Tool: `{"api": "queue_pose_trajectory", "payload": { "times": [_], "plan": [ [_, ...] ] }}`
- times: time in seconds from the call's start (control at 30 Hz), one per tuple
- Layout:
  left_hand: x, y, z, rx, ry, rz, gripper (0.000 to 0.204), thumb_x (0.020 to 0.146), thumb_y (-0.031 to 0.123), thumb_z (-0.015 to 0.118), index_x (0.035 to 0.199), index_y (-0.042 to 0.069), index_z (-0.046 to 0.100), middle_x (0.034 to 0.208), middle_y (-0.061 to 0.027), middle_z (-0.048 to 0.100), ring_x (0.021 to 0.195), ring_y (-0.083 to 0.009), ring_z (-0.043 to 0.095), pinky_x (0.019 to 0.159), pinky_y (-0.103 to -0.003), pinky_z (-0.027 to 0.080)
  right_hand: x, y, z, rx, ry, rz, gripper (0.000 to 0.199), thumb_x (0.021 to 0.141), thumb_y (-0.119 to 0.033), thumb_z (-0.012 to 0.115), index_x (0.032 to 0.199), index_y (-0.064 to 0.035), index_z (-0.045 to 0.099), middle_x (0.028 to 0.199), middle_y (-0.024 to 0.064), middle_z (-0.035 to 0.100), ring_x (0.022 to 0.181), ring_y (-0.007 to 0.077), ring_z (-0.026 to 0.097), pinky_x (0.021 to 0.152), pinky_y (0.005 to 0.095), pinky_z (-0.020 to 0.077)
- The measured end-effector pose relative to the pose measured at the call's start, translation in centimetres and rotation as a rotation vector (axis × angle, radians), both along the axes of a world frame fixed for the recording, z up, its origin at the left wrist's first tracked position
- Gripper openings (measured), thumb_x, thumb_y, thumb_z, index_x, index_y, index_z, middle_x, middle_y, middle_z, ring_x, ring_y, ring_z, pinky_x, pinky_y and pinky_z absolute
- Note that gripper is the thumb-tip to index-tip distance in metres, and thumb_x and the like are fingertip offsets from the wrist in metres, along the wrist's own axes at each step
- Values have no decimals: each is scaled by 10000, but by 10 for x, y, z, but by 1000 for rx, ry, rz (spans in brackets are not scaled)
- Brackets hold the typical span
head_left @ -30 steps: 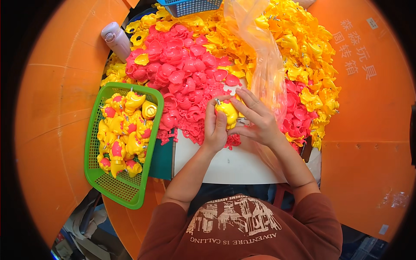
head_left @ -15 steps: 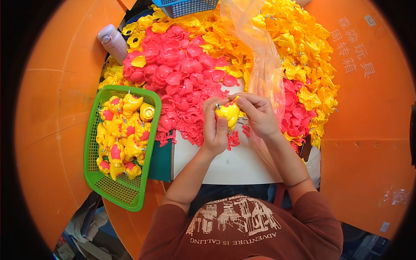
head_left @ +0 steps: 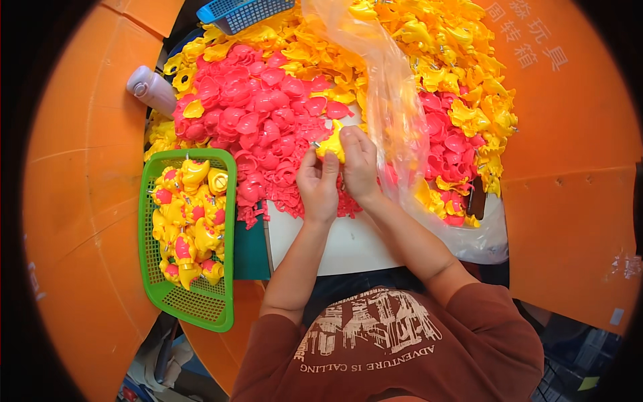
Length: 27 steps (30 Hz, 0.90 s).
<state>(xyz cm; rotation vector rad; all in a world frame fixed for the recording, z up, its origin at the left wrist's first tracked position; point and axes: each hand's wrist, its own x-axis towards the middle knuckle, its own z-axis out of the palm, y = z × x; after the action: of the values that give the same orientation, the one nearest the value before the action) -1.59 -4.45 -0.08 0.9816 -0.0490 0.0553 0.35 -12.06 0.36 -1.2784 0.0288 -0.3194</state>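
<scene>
My left hand (head_left: pixel 317 184) and my right hand (head_left: pixel 358 164) meet over the middle of the table, both gripping one small yellow plastic toy part (head_left: pixel 331 144). The fingers cover most of it. Right behind the hands lies a big heap of pink plastic shells (head_left: pixel 261 117). A heap of yellow plastic parts (head_left: pixel 462 80) spreads beyond and to the right. Under my wrists is a white work surface (head_left: pixel 348 244).
A green mesh basket (head_left: pixel 191 305) at my left holds several assembled yellow and pink toys. A clear plastic bag (head_left: pixel 395 127) hangs over the pile on the right. A blue basket (head_left: pixel 244 12) and a pale bottle (head_left: pixel 153 90) sit at the back left. Orange walls surround everything.
Both hands have shifted slightly left and away from me with the yellow part, and the fingers have closed tighter around it.
</scene>
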Motion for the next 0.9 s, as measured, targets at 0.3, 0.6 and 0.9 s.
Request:
{"api": "queue_pose_trajectory", "payload": {
  "times": [0.3,0.6,0.9],
  "plan": [
    [5,6,2,-58,107,-25,265,925,230,528,1052,0,565,925,-20,599,789,-57,538,692,-206,437,8,-9,17,124,334,166,317,965,-287,358,1034,-47,553,815,3,554,715,52,506,601,202,426],
    [8,10,6,-118,102,-130,359,915,248,540,1131,-32,477,934,-80,611,775,-100,588,644,-207,486,0,-53,51,-154,384,675,463,916,-225,513,1349,-116,391,896,24,579,747,75,571,617,205,488],
    [6,18,4,28,-44,-242,395,905,192,560,1180,-48,409,937,-104,615,804,-110,602,640,-213,495,7,-72,44,-143,234,841,608,783,-45,664,1327,-16,395,1019,80,594,817,90,590,677,230,508]
  ]
}}
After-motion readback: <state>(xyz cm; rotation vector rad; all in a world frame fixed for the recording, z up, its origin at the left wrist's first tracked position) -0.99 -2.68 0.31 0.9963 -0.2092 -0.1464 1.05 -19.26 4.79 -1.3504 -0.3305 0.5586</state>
